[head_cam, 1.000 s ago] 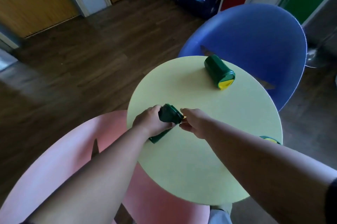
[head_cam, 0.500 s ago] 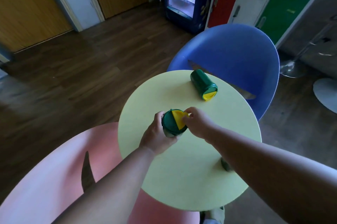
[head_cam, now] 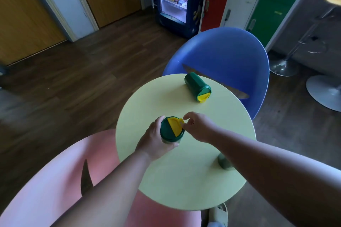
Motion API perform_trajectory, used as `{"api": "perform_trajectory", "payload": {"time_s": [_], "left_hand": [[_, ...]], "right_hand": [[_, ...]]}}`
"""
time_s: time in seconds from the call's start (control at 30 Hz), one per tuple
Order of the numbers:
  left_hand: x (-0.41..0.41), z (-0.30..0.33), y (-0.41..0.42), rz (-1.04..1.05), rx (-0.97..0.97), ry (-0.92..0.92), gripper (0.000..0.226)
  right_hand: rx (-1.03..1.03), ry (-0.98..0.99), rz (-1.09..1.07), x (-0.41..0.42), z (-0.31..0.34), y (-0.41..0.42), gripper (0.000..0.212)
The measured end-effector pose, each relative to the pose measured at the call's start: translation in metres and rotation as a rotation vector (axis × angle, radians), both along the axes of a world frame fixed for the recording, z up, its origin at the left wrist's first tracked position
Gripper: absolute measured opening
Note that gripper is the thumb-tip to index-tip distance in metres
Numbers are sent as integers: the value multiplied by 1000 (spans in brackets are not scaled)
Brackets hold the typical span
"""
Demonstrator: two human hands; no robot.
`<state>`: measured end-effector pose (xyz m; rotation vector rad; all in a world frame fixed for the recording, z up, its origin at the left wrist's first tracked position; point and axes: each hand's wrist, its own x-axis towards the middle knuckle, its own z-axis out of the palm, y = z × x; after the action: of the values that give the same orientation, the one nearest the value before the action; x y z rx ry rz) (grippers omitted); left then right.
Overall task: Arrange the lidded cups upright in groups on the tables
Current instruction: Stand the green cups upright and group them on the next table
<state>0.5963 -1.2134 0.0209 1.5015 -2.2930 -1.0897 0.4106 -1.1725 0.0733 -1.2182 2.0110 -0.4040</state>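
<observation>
Near the table's (head_cam: 166,180) left edge: held upright cup (head_cam: 171,131) now, where a second earlier gripped on its side, lid toward the right hand. Left hand (head_cam: 154,141) wrapped round the green body, fingers curled close; right hand (head_cam: 198,128) at the yellow flap (head_cam: 176,126), fingertips loosely bent beside the tab, pinching or merely touching not clear. Meant one cup righted, apparently ready to set down. Toward the far edge, second cup (head_cam: 197,86) on its side, untouched. At the right edge, third cup (head_cam: 224,162) mostly hidden under the forearm, apparently upright
</observation>
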Motion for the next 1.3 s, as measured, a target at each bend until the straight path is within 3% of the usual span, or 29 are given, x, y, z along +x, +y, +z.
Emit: {"api": "perform_trajectory", "payload": {"time_s": [0.13, 0.27, 0.33, 0.43, 0.7, 0.9, 1.1, 1.3], "left_hand": [[-1, 17, -1, -68, -235, -99, 98], [-20, 35, 21, -169, -564, 47, 67], [-35, 41, 42, -241, -527, 102, 59], [-63, 44, 73, -329, -341, 6, 60], [-124, 21, 139, -239, -156, -189, 103], [-152, 18, 153, -121, -170, -250, 111], [-156, 27, 152, -107, -289, -394, 94], [-136, 35, 126, -112, -366, -427, 87]], "right_hand": [[-28, 134, 70, -24, 20, 16, 30], [-65, 199, 87, -59, 27, 37, 27], [-76, 205, 126, -77, 26, 49, 26], [-61, 209, 226, -101, 23, 64, 26], [-24, 156, 428, -158, 2, 91, 29], [144, 21, 502, -169, -8, 97, 32], [104, -36, 447, -162, -16, 97, 25], [53, -56, 411, -140, -19, 77, 20]]}}
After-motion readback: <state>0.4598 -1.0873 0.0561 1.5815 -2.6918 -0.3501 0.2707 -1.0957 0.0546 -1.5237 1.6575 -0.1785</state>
